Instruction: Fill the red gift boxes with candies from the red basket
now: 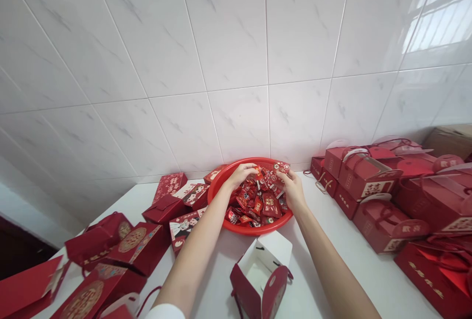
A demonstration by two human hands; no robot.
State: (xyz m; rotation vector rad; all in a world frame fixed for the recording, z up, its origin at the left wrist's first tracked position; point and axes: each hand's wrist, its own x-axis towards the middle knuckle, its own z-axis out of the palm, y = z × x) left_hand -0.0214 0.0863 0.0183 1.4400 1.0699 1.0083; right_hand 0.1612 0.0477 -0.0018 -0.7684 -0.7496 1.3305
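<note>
A round red plastic basket (217, 181) stands against the tiled wall, filled with red-wrapped candies (271, 205). Over its left side, my left hand (241, 175) has its fingers closed at a small orange-and-red candy packet (257, 171). Across from it, my right hand (294, 190) pinches a red packet with white floral prints (281, 167) at the basket's right rim. Between my forearms, in front of the basket, sits an open dark red gift box (246, 282). Its white inside shows, and its flaps are spread apart.
Several closed red gift boxes (368, 174) with cord handles are stacked on the right. More red boxes (138, 245) lie at the left, some printed with cartoon figures. A brown cardboard box (448, 139) stands at the far right. The white table (319, 240) meets the tiled wall behind.
</note>
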